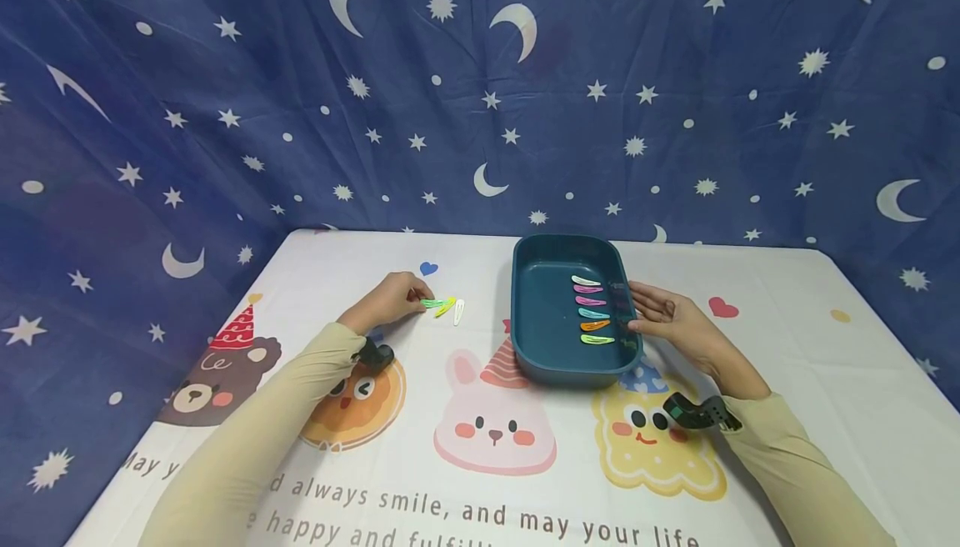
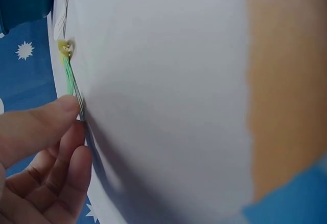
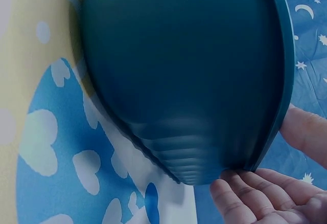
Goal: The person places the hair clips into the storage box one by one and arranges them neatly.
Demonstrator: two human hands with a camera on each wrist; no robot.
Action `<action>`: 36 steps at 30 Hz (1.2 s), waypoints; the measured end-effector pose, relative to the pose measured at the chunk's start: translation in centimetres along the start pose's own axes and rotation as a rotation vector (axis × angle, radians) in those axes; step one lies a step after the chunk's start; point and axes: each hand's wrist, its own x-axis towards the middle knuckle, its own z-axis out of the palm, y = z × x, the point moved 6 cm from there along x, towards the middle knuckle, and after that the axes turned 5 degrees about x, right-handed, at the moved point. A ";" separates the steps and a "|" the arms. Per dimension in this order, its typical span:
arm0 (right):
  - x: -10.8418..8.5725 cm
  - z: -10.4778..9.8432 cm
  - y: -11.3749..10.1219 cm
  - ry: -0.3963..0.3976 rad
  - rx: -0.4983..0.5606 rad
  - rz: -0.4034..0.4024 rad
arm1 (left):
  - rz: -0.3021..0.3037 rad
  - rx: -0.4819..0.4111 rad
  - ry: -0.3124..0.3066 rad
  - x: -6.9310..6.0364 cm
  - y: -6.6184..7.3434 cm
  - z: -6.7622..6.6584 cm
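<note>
My left hand (image 1: 393,298) pinches a green hair clip (image 1: 432,303) between thumb and fingers, just above the tablecloth. Beside that clip lie a yellow hair clip (image 1: 446,307) and a white hair clip (image 1: 459,312); the green clip's tip meets the yellow one in the left wrist view. A dark teal plastic box (image 1: 543,322) stands to the right. Along its right side, inside, several hair clips form a column: white, pink, blue, an orange clip (image 1: 595,326) and a yellow-green clip (image 1: 597,339). With fairly straight fingers, my right hand (image 1: 678,322) touches the box's right outer side.
A white tablecloth (image 1: 787,347) printed with cartoon animals, hearts and lettering covers the table. Behind and to the left hangs a dark blue curtain (image 1: 420,97) with moons and stars. Each wrist wears a black camera mount (image 1: 701,414).
</note>
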 end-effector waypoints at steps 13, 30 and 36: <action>0.1 0.0 0.0 -0.002 0.005 -0.008 | -0.028 0.017 0.020 0.1 -0.5 -0.2; 0.0 0.0 0.1 -0.002 0.012 0.001 | -0.031 -0.014 0.037 0.0 0.1 -1.8; 0.0 0.0 0.1 -0.006 0.014 -0.012 | 0.006 -0.027 0.037 -0.1 2.1 -3.4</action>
